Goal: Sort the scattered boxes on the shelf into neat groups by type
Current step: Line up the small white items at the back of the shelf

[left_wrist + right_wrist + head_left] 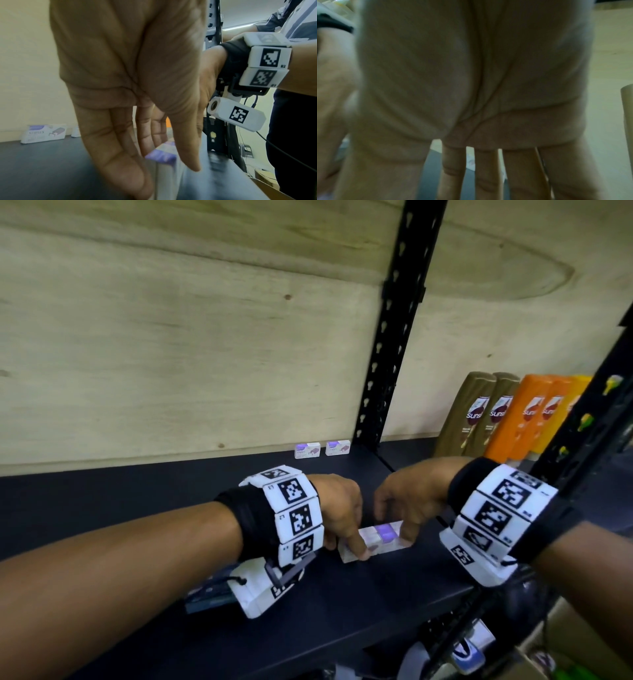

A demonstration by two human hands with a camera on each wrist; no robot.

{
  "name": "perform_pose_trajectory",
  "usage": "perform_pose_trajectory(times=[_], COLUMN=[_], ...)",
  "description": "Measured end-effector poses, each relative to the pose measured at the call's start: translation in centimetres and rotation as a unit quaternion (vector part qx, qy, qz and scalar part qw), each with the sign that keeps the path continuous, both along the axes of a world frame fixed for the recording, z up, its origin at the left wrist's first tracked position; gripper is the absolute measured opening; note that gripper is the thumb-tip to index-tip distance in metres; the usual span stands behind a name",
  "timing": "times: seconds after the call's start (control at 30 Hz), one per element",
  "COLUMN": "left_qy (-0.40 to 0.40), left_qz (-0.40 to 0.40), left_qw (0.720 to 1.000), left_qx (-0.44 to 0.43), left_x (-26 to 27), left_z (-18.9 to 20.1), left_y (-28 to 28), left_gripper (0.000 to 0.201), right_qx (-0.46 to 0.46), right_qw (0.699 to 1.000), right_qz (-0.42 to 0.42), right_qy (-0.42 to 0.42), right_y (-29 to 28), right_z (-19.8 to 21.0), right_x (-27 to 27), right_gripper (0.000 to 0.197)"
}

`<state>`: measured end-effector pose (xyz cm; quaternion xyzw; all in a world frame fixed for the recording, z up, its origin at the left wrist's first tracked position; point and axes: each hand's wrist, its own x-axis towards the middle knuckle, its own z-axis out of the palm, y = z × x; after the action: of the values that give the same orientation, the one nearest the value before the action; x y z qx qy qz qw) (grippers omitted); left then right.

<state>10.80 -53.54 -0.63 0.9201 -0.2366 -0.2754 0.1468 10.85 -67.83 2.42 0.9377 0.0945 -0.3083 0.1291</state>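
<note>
A short row of small white-and-purple staple boxes (378, 537) lies on the black shelf (137, 501) near its front edge. My left hand (344, 520) pinches the row's left end, thumb on the near side and fingers behind. In the left wrist view the left hand (137, 94) points down with a purple-topped box (163, 154) between fingers and thumb. My right hand (406, 506) pinches the right end the same way. The right wrist view is blurred and shows only the right hand (471, 81). Two more staple boxes (322, 449) stand against the back panel.
Brown shampoo bottles (479, 416) and orange bottles (534, 419) stand at the back right, past a black slotted upright (387, 354). A front upright (582, 446) crosses over my right wrist. A dark flat object (209, 597) lies under my left wrist. A cardboard box (582, 642) sits lower right.
</note>
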Motion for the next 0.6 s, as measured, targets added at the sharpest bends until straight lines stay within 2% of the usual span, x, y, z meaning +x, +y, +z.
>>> perform_pose_trajectory(times=[0.13,0.23,0.33,0.47,0.6], left_qy=[-0.021,-0.107,-0.189,-0.203,-0.217], left_qz=[0.022,0.033,0.024,0.025,0.036], left_qw=[1.000,0.993,0.979,0.974,0.971], left_qx=[-0.003,0.039,0.075,0.095,0.091], left_x=[1.6,3.4,5.7,9.4,12.7], left_z=[1.6,2.9,3.4,2.9,1.3], left_y=[1.5,2.6,3.6,5.0,6.1], left_gripper=[0.051,0.047,0.046,0.048,0.051], right_qx=[0.022,0.023,-0.009,-0.018,0.023], right_qw=[0.999,0.993,0.990,0.985,0.981], right_qz=[-0.022,-0.017,-0.007,-0.003,0.010], right_qy=[-0.044,-0.110,-0.141,-0.170,-0.190], right_y=[-0.5,-0.7,-0.9,-1.1,-0.8], right_z=[2.0,3.3,3.6,2.7,1.4], right_x=[2.2,4.1,6.6,10.3,13.9], right_gripper=[0.059,0.048,0.044,0.042,0.042])
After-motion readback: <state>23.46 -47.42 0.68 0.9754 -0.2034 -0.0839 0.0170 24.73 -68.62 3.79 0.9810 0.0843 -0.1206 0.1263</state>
